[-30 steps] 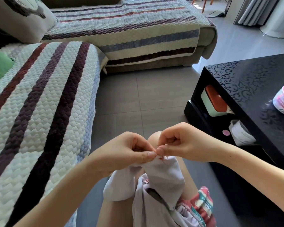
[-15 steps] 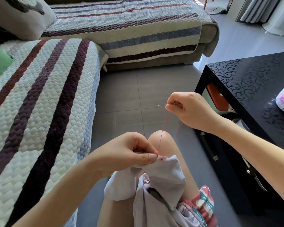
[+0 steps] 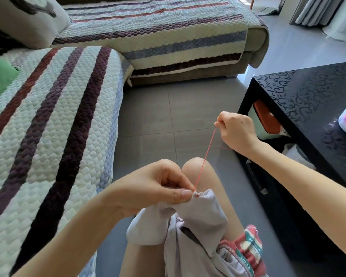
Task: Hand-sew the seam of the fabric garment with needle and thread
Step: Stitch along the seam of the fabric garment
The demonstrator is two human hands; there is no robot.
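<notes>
The left hand pinched the pale lilac fabric garment over her knees. The right hand, raised near the black bench, gripped the thin silver needle, its red thread taut to the seam.

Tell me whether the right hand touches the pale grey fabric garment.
Apart: head view shows the right hand pinching the silver needle, floor visible between it and the garment.
</notes>
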